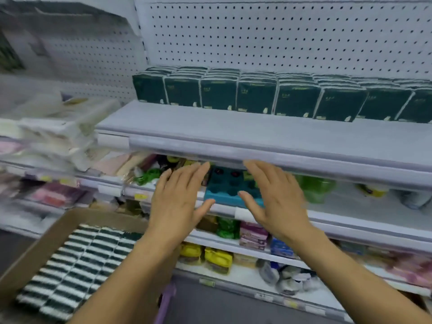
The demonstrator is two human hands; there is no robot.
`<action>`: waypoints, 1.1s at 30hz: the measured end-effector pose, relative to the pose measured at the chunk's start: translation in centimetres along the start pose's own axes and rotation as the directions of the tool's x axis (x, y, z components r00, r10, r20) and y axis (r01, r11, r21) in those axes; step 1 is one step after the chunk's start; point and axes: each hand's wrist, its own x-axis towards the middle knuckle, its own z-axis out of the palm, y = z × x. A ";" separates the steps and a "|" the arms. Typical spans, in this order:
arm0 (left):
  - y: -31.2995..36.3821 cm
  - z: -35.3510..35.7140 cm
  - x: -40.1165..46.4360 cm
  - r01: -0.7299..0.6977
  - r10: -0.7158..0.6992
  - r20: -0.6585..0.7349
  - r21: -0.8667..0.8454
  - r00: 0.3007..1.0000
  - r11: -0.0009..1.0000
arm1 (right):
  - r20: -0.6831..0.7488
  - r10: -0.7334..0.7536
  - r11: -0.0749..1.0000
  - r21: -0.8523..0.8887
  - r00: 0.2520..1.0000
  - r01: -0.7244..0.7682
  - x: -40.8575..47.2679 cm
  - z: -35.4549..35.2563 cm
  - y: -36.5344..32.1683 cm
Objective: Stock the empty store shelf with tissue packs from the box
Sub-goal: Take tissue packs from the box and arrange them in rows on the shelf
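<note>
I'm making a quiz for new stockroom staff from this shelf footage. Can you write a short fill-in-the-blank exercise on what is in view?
1. The dark green tissue packs stand in rows at the ____ of the top shelf.
2. The cardboard box with more packs sits at the lower ____ of the view.
3. Both the left hand and the right hand hold ____.
4. Between the hands, on the shelf below, lies a ____ tray.

Missing words: back; left; nothing; blue
</note>
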 end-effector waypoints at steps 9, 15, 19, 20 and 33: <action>-15.6 -0.2 -12.2 0.265 -0.291 0.315 0.123 0.903 0.956 | 0.241 -0.144 0.985 0.126 0.960 0.116 1.3 11.0 -13.5; -28.1 2.0 -20.0 0.397 -0.412 0.501 0.141 0.761 0.907 | 0.450 -0.121 0.982 0.184 0.885 0.041 1.7 20.3 -23.6; -34.6 5.5 -24.9 0.453 -0.421 0.674 0.142 0.607 0.880 | 0.644 -0.073 0.969 0.227 0.762 -0.098 -0.1 26.7 -28.1; -35.6 6.4 -26.0 0.463 -0.413 0.714 0.140 0.565 0.875 | 0.686 -0.068 0.968 0.222 0.724 -0.119 -0.8 28.2 -28.9; -38.8 18.9 -35.6 0.338 -0.133 0.918 -0.001 0.373 0.941 | 0.893 -0.057 0.988 0.113 0.447 -0.100 -7.4 43.6 -35.3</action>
